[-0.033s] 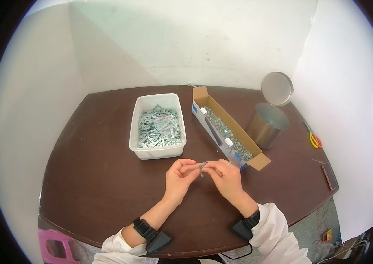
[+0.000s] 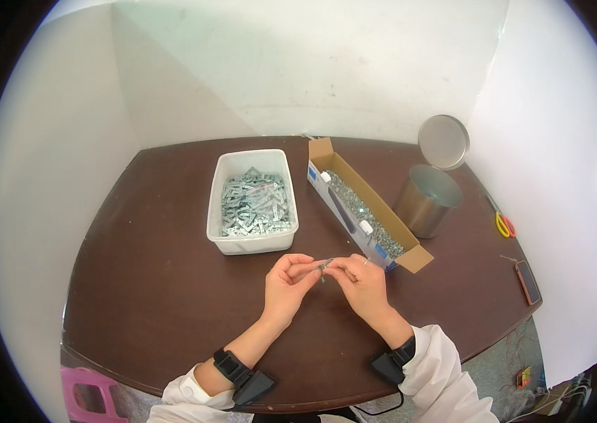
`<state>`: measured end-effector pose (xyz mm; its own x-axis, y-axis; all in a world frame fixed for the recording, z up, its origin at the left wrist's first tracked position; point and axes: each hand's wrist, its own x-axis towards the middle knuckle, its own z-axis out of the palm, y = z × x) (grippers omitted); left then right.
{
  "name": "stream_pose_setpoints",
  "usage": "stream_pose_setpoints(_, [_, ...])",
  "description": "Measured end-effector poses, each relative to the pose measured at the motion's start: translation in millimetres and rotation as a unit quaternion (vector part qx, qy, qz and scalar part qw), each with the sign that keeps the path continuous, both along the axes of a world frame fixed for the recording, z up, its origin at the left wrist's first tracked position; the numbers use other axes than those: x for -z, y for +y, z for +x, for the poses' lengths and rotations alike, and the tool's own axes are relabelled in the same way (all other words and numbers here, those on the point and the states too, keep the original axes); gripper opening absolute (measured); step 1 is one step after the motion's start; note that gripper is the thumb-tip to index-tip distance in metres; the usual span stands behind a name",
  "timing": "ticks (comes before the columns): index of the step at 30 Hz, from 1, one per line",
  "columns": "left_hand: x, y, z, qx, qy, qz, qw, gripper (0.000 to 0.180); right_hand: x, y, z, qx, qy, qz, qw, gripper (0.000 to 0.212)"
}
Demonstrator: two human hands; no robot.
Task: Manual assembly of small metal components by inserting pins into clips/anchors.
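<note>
Evidently, the left hand (image 2: 288, 282) and right hand (image 2: 363, 285), each pinched nearly closed, share one small metal piece (image 2: 323, 268) above the surface (image 2: 157, 282), probably so both steady it; one white tub (image 2: 253, 246) of strips (image 2: 253, 204) and one carton (image 2: 376, 202) of bits (image 2: 367, 215) stand just beyond, presumably within reach; one tin (image 2: 418, 211), one round lid (image 2: 444, 141); strips and bits defy counting.

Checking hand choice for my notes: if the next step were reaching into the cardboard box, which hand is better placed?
Probably the right hand: it is beside the near end of the cardboard box, while the left hand is farther off. Both hands, though, hold a small metallic piece.
</note>
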<state>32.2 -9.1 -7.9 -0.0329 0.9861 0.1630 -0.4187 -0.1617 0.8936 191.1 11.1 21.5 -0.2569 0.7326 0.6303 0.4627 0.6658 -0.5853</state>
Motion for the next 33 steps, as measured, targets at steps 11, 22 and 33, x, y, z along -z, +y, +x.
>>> stream_pose_setpoints(11, [-9.9,-4.5,8.1,-0.064,0.08,0.068,0.992,0.018,0.1,3.1,-1.2,-0.004,0.022,0.006,1.0,0.013])
stream_pose_setpoints(22, [-8.8,-5.7,6.1,-0.071,0.086,0.071,0.991,0.021,-0.4,2.0,-3.0,-0.003,0.034,0.02,0.999,0.013])
stream_pose_setpoints(33, [-9.7,-5.3,7.9,-0.097,0.117,0.11,0.982,0.017,-2.0,1.0,-1.7,-0.005,0.019,0.028,0.999,0.014])
